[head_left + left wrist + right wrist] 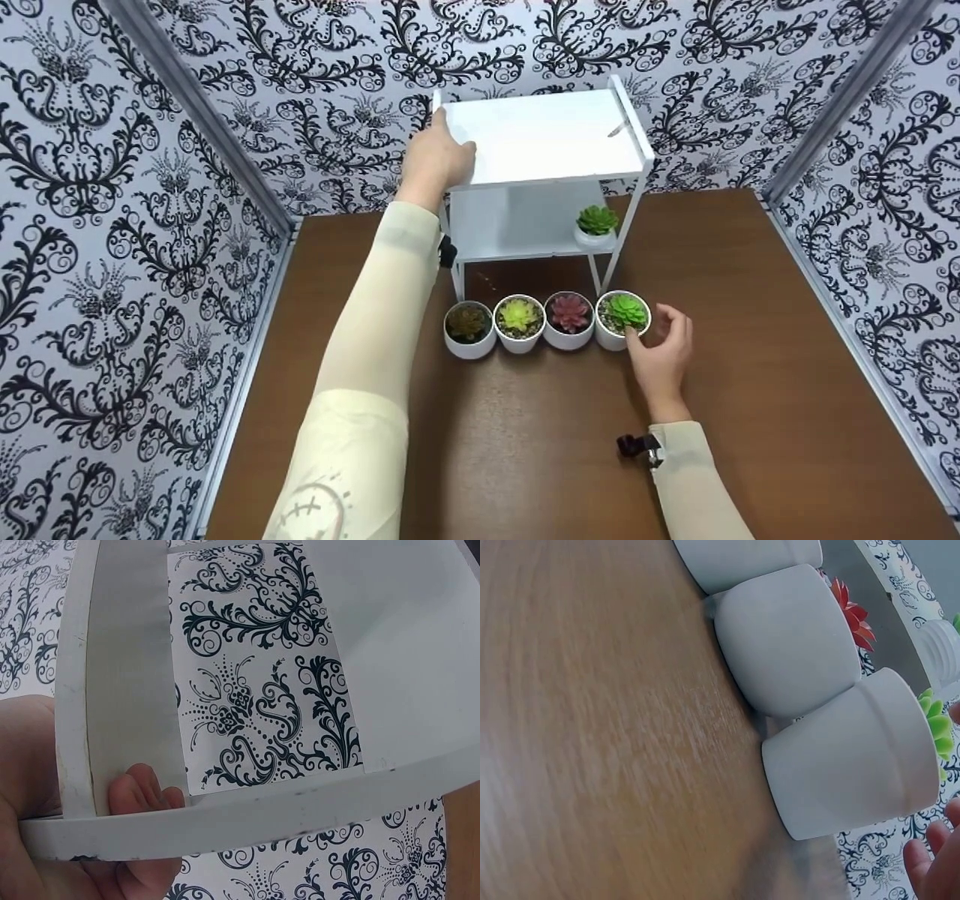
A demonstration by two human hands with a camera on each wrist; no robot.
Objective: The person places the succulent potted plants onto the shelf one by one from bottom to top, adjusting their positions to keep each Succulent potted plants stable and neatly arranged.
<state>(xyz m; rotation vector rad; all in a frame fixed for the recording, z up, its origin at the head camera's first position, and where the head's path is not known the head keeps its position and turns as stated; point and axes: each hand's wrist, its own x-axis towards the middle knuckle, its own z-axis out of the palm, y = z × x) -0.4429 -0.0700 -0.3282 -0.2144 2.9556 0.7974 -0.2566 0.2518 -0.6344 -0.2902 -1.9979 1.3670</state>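
Note:
A white two-tier shelf (544, 139) stands at the back of the table. My left hand (436, 161) grips its upper left corner; in the left wrist view the fingers (139, 791) curl round the white frame (247, 821). Four pots line up before the shelf. The rightmost holds a bright green succulent (627, 309), and my right hand (664, 356) is beside it, thumb at the front rim and fingers spread on the right. From the right wrist, this white pot (855, 761) sits on the table, with the fingertips (917, 859) apart from its wall.
Leftward in the row come pots with a dark red succulent (570, 313), a yellow-green one (519, 315) and a brownish one (469, 324). A small potted green succulent (597, 221) sits at the lower tier's right end. Patterned walls (150, 187) enclose the brown table (525, 450).

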